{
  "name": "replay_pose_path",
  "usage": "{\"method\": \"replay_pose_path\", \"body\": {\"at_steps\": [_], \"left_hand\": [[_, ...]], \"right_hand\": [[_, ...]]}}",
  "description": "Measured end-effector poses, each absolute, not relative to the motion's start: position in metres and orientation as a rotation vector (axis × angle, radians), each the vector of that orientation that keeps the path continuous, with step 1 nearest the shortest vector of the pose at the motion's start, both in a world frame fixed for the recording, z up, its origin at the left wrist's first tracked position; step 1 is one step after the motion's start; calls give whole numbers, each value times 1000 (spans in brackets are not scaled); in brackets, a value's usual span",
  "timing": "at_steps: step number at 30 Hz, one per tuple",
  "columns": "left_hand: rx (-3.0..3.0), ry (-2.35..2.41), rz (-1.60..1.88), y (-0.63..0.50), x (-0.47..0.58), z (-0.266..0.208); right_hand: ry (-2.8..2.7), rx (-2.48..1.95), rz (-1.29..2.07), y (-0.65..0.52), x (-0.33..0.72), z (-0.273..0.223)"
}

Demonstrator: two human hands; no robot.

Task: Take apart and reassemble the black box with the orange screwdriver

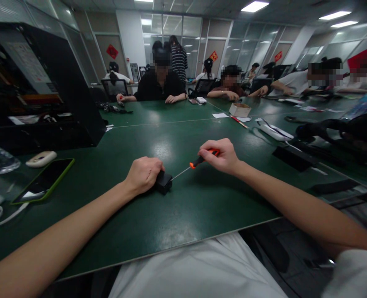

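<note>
- Head view: left hand [143, 174] grips a black block [164, 183] toward the front edge of the worktop [171, 223].
- Right hand [222, 155] grasps an orange-and-black screwdriver [197, 162], tip at the block.

The head camera sat above the wearer's lap [196, 271], facing forward and down over the bench [124, 236], the left hand [143, 174] and right hand [222, 155] close, the glass partitions [239, 45] far off.
</note>
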State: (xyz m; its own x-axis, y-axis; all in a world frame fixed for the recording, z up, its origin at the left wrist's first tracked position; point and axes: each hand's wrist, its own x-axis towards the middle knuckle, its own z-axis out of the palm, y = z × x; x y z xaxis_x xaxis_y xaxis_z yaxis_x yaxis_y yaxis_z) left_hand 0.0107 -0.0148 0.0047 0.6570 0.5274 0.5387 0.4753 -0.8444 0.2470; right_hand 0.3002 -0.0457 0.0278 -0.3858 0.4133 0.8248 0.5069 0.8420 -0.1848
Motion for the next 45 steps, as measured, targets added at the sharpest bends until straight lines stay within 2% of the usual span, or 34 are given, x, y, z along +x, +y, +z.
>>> {"method": "replay_pose_path", "body": {"at_steps": [8, 18, 45], "left_hand": [[2798, 888, 974, -16, 12, 4], [2800, 863, 1031, -16, 11, 2], [2796, 782, 1141, -15, 12, 0]], "right_hand": [[-2378, -402, -312, -28, 307, 7], [-2728, -699, -179, -15, 316, 3], [-2688, -930, -202, -14, 317, 2]]}}
